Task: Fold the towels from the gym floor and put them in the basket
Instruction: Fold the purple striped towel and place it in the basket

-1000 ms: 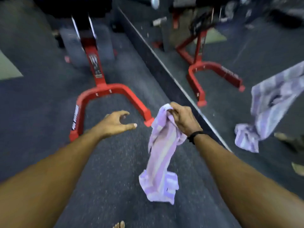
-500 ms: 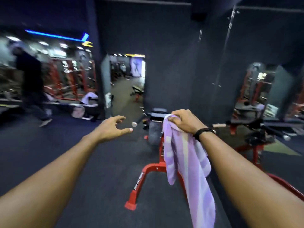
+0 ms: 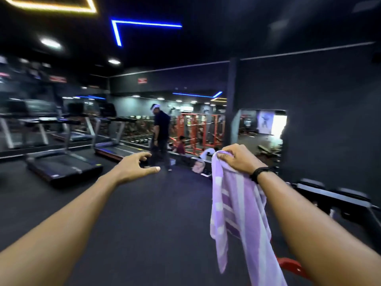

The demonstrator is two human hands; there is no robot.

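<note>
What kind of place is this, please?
Most likely a commercial gym. Treadmills stand in a row on the left, red weight racks show at the back by a mirrored wall, and the floor is dark rubber-like matting.

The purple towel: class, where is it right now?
In the head view, right of centre, the purple towel hangs from the right hand, which grips its top edge, above the dark floor.

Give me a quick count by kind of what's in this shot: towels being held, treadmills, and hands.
Towels held: 1, the purple striped towel gripped by the right hand.
Treadmills: 3, the near treadmill, the middle treadmill and the far-left treadmill.
Hands: 2, counting the empty left hand.
Total: 6.
</note>
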